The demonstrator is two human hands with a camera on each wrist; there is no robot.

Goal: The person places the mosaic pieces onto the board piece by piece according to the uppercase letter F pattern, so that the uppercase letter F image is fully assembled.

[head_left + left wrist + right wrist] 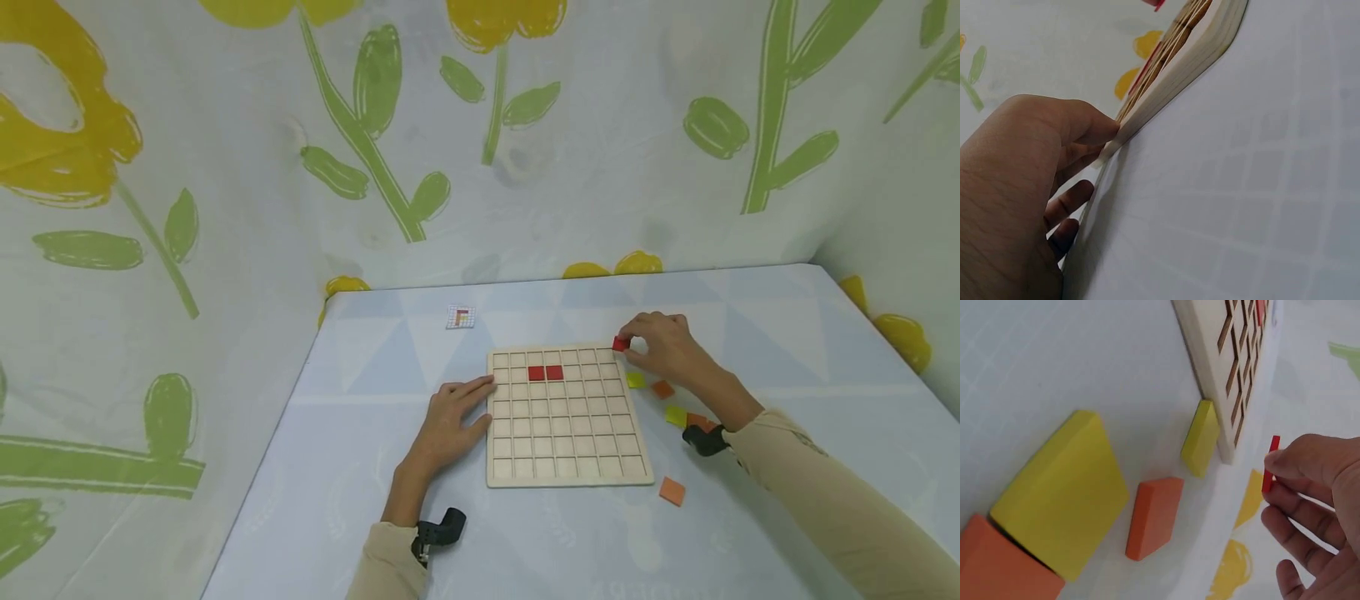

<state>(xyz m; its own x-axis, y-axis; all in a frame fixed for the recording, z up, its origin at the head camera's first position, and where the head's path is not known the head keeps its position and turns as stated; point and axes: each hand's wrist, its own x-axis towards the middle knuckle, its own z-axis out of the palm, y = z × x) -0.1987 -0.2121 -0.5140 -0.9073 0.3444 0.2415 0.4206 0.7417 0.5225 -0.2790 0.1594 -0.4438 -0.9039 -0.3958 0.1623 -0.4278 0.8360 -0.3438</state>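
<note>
My right hand (663, 343) pinches a red square tile (620, 343) between thumb and fingertips, at the far right corner of a wooden grid board (570, 485). The right wrist view shows this tile edge-on and thin, its other fingers spread below. Two red tiles (545, 372) lie side by side in the board's second row from the back. Against the board's left edge my left hand (447, 429) rests its fingertips, the fingers loosely extended. In the left wrist view its thumb and fingers (1100, 128) touch the board's side, holding no tile.
Right of the board lie a yellow tile (635, 380) at its edge, an orange tile (663, 389), another yellow tile (676, 416) beside orange ones, and a lone orange tile (672, 491). A small card (461, 317) with a coloured grid pattern lies behind the board. Patterned fabric encloses the table.
</note>
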